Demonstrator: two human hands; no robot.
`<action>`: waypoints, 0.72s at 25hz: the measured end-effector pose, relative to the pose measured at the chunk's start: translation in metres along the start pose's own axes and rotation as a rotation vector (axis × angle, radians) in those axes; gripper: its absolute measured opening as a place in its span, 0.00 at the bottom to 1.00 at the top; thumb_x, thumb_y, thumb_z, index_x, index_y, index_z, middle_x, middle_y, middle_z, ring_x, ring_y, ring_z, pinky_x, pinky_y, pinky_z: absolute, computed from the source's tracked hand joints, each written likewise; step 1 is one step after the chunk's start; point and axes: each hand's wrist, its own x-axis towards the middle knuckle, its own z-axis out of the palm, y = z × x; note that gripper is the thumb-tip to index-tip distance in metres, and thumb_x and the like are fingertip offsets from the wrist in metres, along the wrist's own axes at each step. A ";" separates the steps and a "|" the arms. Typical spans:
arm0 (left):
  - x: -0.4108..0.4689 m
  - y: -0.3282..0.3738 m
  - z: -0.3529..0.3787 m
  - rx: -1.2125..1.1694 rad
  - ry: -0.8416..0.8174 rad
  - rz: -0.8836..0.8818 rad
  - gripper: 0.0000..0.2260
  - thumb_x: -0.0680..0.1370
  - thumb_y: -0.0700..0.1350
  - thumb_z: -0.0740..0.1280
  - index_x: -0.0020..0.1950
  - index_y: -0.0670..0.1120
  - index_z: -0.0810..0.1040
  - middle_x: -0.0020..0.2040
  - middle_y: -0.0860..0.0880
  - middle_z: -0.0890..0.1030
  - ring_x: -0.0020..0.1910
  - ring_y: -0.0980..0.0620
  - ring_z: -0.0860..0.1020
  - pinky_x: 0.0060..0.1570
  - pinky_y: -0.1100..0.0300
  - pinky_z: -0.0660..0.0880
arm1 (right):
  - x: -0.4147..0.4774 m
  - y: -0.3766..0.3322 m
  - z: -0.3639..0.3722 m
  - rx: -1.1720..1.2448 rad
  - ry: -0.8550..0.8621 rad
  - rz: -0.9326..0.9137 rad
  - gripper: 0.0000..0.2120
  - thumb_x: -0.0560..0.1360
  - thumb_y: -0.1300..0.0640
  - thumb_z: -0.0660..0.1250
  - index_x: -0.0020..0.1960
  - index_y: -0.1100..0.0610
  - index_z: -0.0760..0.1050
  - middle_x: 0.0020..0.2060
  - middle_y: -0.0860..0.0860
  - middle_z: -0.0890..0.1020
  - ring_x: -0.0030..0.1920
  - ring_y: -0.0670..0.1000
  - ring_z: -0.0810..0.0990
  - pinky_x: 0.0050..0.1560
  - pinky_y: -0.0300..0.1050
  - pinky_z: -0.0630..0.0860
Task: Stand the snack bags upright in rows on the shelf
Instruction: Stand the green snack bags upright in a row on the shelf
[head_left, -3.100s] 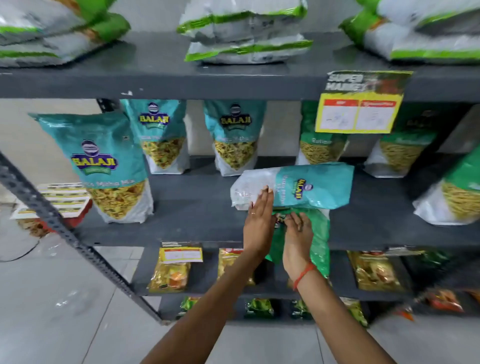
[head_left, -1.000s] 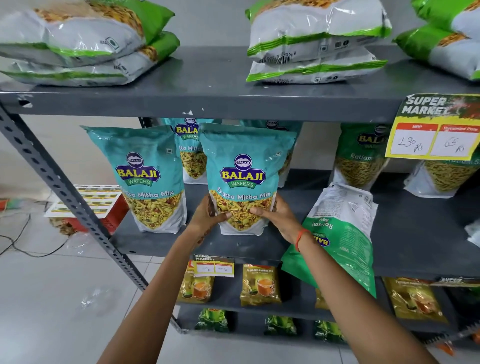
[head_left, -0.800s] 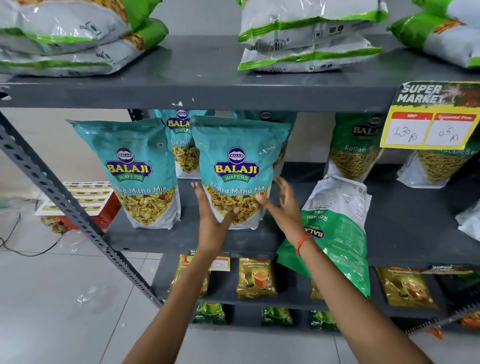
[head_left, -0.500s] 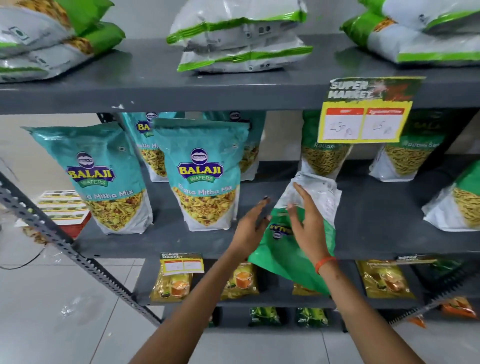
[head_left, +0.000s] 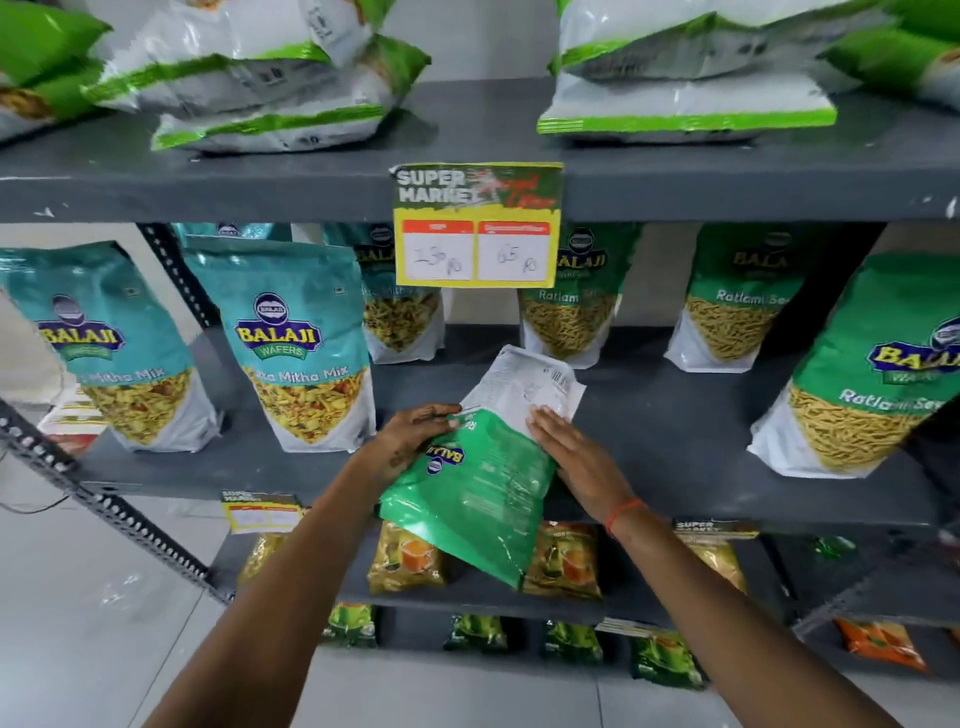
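A green and white snack bag (head_left: 483, 467) lies flat and upside down over the front edge of the grey middle shelf (head_left: 675, 441). My left hand (head_left: 410, 441) grips its left side and my right hand (head_left: 571, 452) presses on its right side. Two teal Balaji bags (head_left: 296, 348) (head_left: 109, 348) stand upright at the front left, with more teal bags (head_left: 400, 312) behind. Green Ratlami Sev bags stand upright at the back (head_left: 571, 301) (head_left: 737, 306) and at the front right (head_left: 872, 374).
A yellow price tag (head_left: 475, 228) hangs from the top shelf (head_left: 208, 176), where green and white bags (head_left: 270, 88) lie stacked flat. Small packets (head_left: 405, 561) fill the lower shelves. A slanted metal upright (head_left: 104, 504) runs at the left over a tiled floor.
My hands let go of the teal bag, now standing upright at the front, and moved right onto the lying green bag. The view shifted right.
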 end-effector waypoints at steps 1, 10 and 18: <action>-0.003 0.004 0.000 -0.038 -0.007 -0.020 0.15 0.74 0.38 0.68 0.62 0.41 0.77 0.59 0.38 0.79 0.56 0.43 0.80 0.52 0.55 0.80 | -0.002 0.000 0.000 0.083 0.046 0.027 0.28 0.72 0.68 0.51 0.71 0.59 0.65 0.72 0.53 0.66 0.73 0.52 0.62 0.74 0.36 0.50; -0.002 0.001 0.012 -0.231 0.325 -0.067 0.09 0.79 0.35 0.58 0.45 0.47 0.73 0.23 0.58 0.81 0.24 0.61 0.80 0.26 0.70 0.77 | 0.022 0.000 -0.048 0.634 0.338 0.327 0.19 0.70 0.75 0.62 0.59 0.66 0.77 0.56 0.55 0.78 0.54 0.34 0.75 0.54 0.23 0.70; -0.026 0.031 0.076 -0.272 0.260 0.337 0.08 0.80 0.46 0.60 0.42 0.45 0.72 0.41 0.45 0.77 0.41 0.51 0.75 0.43 0.56 0.73 | 0.002 0.002 -0.081 1.128 0.368 0.563 0.15 0.66 0.54 0.75 0.45 0.64 0.82 0.43 0.62 0.86 0.45 0.55 0.83 0.52 0.54 0.78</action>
